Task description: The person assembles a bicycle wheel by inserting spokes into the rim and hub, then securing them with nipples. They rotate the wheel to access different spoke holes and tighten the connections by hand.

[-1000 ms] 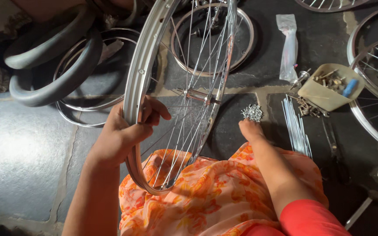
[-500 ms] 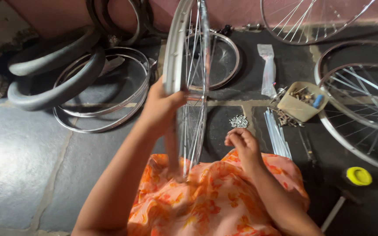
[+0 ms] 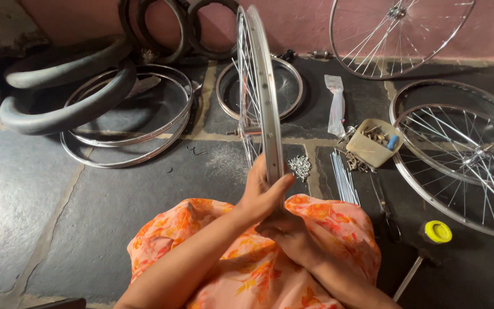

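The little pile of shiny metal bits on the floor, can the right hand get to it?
Probably yes. The pile of small silver metal bits lies on the dark stone floor just ahead of the right hand, nothing between. But that hand now grips the upright silver spoked wheel rim.

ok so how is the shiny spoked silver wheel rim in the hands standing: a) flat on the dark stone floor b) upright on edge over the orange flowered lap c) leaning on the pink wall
b: the silver spoked wheel rim stands on edge, with the left hand and right hand gripping its lower part above the orange flowered cloth.
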